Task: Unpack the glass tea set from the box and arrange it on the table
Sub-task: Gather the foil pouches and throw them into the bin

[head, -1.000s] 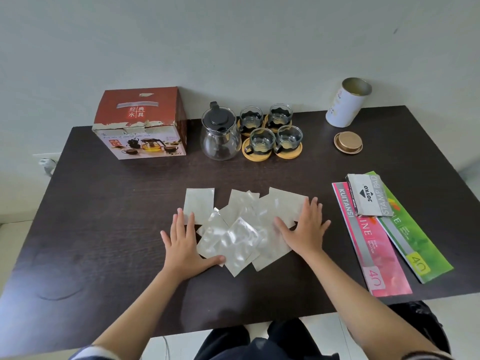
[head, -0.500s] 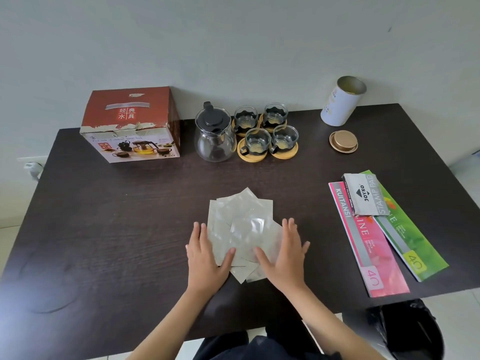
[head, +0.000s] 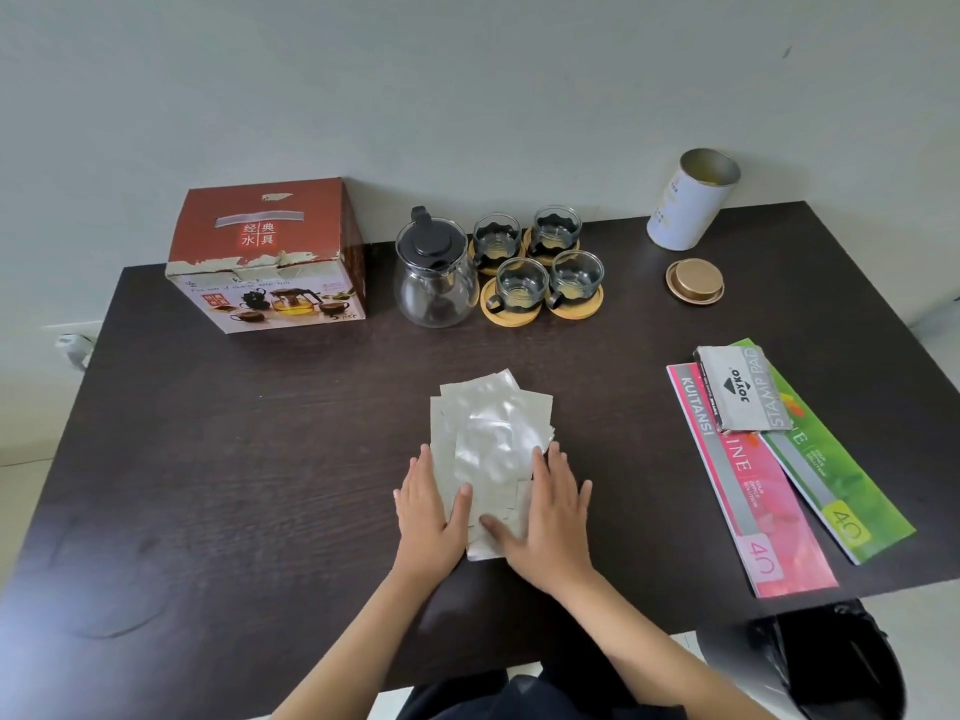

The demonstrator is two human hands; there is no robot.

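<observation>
A glass teapot point(head: 435, 282) with a black lid stands at the back of the dark table point(head: 234, 459). Beside it, several glass cups point(head: 540, 262) sit on round wooden coasters. The red tea-set box point(head: 267, 254) stands to the teapot's left. In the middle lies a heap of several silver foil packets point(head: 491, 433). My left hand point(head: 431, 517) and my right hand point(head: 545, 511) lie flat against the heap's near sides, fingers together, thumbs on the packets, pressing them into one pile.
A white open canister point(head: 691, 200) leans at the back right, its gold lid point(head: 695, 281) lying in front of it. A pink booklet point(head: 748, 485), a green booklet point(head: 841, 491) and a grey stamp-pad box point(head: 740, 389) lie at the right. A black bag point(head: 821, 662) sits below the table's front right corner.
Both hands have slid inward and toward me, sweeping the spread-out foil packets into one tight overlapping pile. The camera view has shifted slightly.
</observation>
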